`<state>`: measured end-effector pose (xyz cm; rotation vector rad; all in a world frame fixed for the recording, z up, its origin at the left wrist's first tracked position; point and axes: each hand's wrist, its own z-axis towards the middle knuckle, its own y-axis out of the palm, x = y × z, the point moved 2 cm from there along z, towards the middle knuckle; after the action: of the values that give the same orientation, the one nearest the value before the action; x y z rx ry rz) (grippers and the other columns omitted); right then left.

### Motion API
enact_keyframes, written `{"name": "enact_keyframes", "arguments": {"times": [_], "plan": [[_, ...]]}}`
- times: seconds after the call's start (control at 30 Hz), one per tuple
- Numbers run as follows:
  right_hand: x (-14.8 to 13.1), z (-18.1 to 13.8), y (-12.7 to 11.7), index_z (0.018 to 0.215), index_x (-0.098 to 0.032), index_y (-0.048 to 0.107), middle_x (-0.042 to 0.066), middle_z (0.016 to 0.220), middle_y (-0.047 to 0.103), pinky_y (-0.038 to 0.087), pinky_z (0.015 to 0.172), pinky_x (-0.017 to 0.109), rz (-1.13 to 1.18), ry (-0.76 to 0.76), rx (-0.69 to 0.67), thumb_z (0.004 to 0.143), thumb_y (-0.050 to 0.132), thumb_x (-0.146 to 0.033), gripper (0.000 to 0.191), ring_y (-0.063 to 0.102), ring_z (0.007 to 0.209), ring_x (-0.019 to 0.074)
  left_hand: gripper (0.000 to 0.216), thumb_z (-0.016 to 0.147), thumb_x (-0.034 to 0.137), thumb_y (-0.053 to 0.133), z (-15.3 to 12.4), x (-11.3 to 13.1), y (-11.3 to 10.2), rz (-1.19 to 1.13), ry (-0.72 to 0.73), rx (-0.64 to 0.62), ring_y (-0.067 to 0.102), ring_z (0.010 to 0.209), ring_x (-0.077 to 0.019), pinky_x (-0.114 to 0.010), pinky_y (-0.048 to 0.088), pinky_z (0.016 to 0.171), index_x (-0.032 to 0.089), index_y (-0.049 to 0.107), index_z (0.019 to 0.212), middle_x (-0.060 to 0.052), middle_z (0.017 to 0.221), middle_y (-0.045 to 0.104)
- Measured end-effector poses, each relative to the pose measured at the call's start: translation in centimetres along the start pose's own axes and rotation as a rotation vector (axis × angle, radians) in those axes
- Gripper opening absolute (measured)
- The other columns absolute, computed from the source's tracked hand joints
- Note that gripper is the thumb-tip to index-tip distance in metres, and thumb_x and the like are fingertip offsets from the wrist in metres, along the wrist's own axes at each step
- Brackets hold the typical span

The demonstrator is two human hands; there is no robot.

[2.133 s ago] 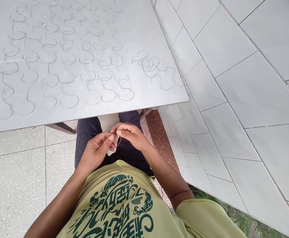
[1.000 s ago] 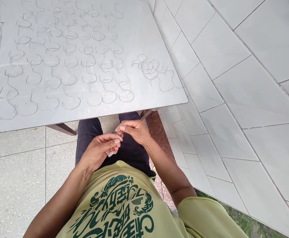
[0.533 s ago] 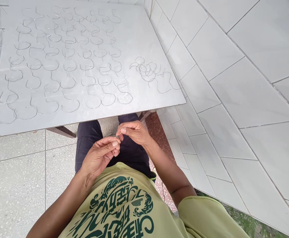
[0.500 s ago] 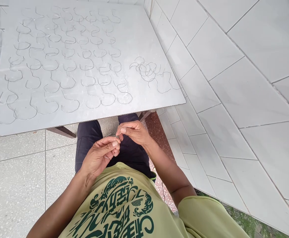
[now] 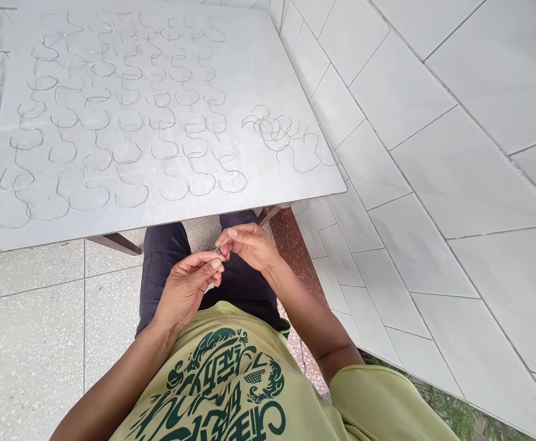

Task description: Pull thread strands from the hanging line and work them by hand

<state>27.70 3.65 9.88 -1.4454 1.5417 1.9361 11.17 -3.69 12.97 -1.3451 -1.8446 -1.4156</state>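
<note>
Over my lap, just below the table's front edge, my left hand (image 5: 194, 278) pinches a thin piece of wire (image 5: 217, 249) between thumb and fingers. My right hand (image 5: 245, 245) meets it from the other side, its fingertips closed at the wire's end. Most of that wire is hidden by my fingers. On the white tabletop (image 5: 268, 67) lie many bent wires in rows, such as an S-shaped wire (image 5: 132, 196) near the front. A tangled heap of wires (image 5: 274, 130) sits to their right.
A tiled wall (image 5: 415, 184) runs close along the right side of the table. Under the tabletop show a wooden leg (image 5: 114, 243) and a speckled floor (image 5: 33, 318). My dark trousers (image 5: 162, 263) are partly beneath the table edge.
My right hand's fingers have shifted and tilted slightly at the wire, the thumb lifting a little. My left hand keeps its pinch, and the wires on the table lie as before.
</note>
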Motion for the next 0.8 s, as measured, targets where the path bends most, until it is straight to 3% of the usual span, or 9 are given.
{"name": "enact_keyframes", "arguments": {"times": [0.23, 0.47, 0.63, 0.8], "plan": [[-0.1, 0.1, 0.3, 0.092, -0.014, 0.082, 0.008, 0.080, 0.074, 0.053, 0.066, 0.029, -0.051, -0.017, -0.004, 0.094, 0.073, -0.050, 0.037, 0.066, 0.071, 0.0155, 0.015, 0.082, 0.030, 0.087, -0.1, 0.3, 0.2, -0.015, 0.027, 0.038, 0.057, 0.067, -0.0084, -0.021, 0.048, 0.063, 0.020, 0.082, 0.092, -0.001, 0.083, 0.069], [-4.4, -1.2, -0.2, 0.120, -0.021, 0.075, 0.008, 0.108, 0.074, 0.056, 0.081, 0.033, -0.735, -0.372, 0.037, 0.099, 0.069, -0.040, 0.029, 0.068, 0.094, 0.0183, 0.014, 0.085, 0.030, 0.084, 0.0, 0.5, -0.2, 0.064, 0.105, 0.048, 0.058, 0.069, -0.0107, -0.023, 0.048, 0.064, 0.020, 0.082, 0.094, -0.003, 0.081, 0.069], [-5.4, -1.4, 0.6, 0.114, -0.021, 0.073, 0.009, 0.103, 0.073, 0.056, 0.086, 0.038, -1.190, -0.671, 0.022, 0.100, 0.069, -0.028, 0.017, 0.066, 0.094, 0.0200, 0.012, 0.087, 0.029, 0.082, 0.0, 0.3, -0.4, 0.120, 0.161, 0.042, 0.058, 0.070, -0.0106, -0.023, 0.047, 0.066, 0.021, 0.082, 0.096, -0.003, 0.081, 0.069], [-5.1, -1.1, 0.9, 0.103, -0.019, 0.072, 0.008, 0.094, 0.073, 0.054, 0.081, 0.038, -1.415, -0.763, -0.052, 0.103, 0.063, -0.023, 0.010, 0.063, 0.088, 0.0200, 0.012, 0.088, 0.029, 0.081, 0.0, 0.3, -0.7, 0.140, 0.170, 0.041, 0.058, 0.071, -0.0109, -0.023, 0.047, 0.066, 0.021, 0.082, 0.097, -0.003, 0.081, 0.069]]}}
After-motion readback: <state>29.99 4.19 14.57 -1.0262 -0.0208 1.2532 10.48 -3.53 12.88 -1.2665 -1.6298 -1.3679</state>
